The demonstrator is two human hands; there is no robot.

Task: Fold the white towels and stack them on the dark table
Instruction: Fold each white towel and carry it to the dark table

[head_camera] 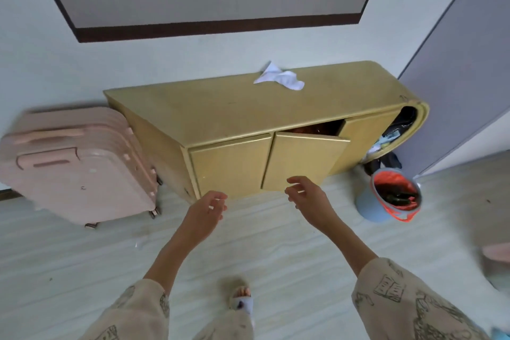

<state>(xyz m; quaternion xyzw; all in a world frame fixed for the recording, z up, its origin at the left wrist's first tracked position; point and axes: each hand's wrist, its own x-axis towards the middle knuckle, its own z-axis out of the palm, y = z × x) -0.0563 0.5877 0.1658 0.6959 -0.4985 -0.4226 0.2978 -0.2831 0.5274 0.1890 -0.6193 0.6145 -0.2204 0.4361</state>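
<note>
I see both hands raised in front of a low yellow cabinet [248,110] that stands against the wall. The left hand [205,211] holds nothing, its fingers loosely curled. The right hand [309,197] also holds nothing, its fingers spread and relaxed just before the lower edge of the cabinet door [300,160], which stands ajar. One crumpled white towel [280,77] lies on the cabinet top near its back edge, well apart from both hands. A pink suitcase [80,163] leans beside the cabinet on the left. A blue bucket [386,196] stands on the floor at the right.
</note>
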